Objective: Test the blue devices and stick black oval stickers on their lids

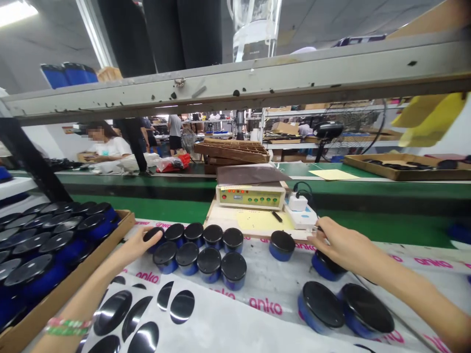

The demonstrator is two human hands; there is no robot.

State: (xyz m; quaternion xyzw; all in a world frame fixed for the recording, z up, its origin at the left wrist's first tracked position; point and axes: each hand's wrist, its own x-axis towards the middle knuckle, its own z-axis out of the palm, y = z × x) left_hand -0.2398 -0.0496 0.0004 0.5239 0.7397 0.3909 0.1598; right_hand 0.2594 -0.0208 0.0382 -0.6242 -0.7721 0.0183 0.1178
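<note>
My left hand (142, 242) grips a small blue container with a black top (153, 235) at the left end of two rows of similar containers (209, 262). My right hand (327, 238) is bent over a blue container (327, 266), beside the white power strip (302, 215); its fingertips are together, and what they hold is too small to tell. One container (281, 244) stands apart between the hands. Two larger-looking ones (322, 305) stand nearer, at the right. A white sheet with round black glossy stickers (182, 307) lies at the front.
A cardboard box (125, 223) full of blue containers stands at the left. Behind the rows is a box with lit indicators (250, 194). A metal shelf beam (235, 88) crosses above. A seated person (106, 142) is at the far left.
</note>
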